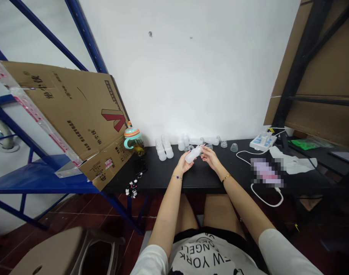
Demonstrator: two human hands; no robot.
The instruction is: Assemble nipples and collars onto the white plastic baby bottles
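Observation:
My left hand is wrapped round the body of a white translucent bottle, held tilted above the black table. At its upper end, my right hand has fingers closed on the bottle's top; the small part under those fingertips is too small to make out. To the left lie two similar white bottles side by side. Behind my hands, close to the wall, are more translucent bottles, partly hidden. Small clear dome-shaped caps stand to the right of them.
A pitcher with a teal handle stands at the left, near a dark phone and a keychain. A large cardboard box leans at far left. On the right are a power strip, a white cable and a blurred-out object.

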